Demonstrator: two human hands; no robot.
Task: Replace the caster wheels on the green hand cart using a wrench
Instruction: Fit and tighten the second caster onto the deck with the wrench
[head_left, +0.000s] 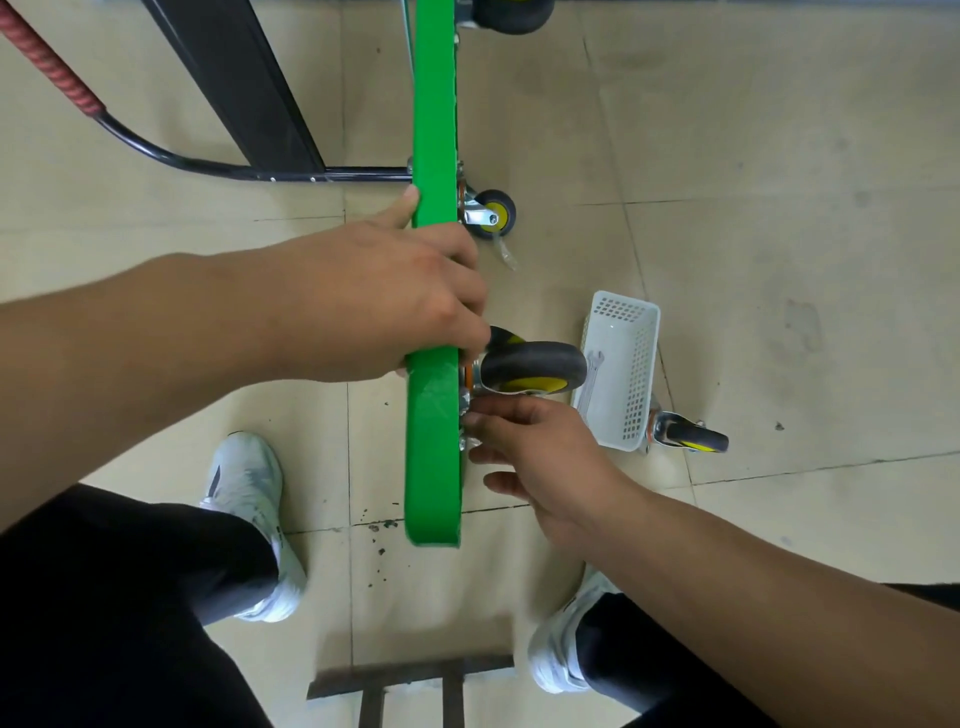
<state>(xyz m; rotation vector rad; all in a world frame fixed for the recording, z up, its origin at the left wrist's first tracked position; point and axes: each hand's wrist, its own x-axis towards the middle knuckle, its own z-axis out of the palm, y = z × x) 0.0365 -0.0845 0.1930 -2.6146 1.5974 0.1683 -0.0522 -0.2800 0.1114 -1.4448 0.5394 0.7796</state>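
The green hand cart (435, 114) stands on its edge on the tiled floor, its deck seen edge-on. My left hand (395, 301) grips the deck's edge from the left, fingers wrapped over to the wheel side. A black and yellow caster wheel (530, 366) sticks out to the right just below that hand. My right hand (540, 457) pinches the metal fastener (467, 410) at this caster's mount plate. A wrench (592, 376) lies in the white basket (628, 374). A loose caster (685, 434) lies on the floor beside the basket.
Another mounted caster (491, 213) sits farther up the deck, and a third wheel (511, 13) shows at the top edge. The cart's black handle bar (171, 156) lies to the left. My white shoes (249, 499) flank the deck. A dark metal frame (410, 680) lies near my feet.
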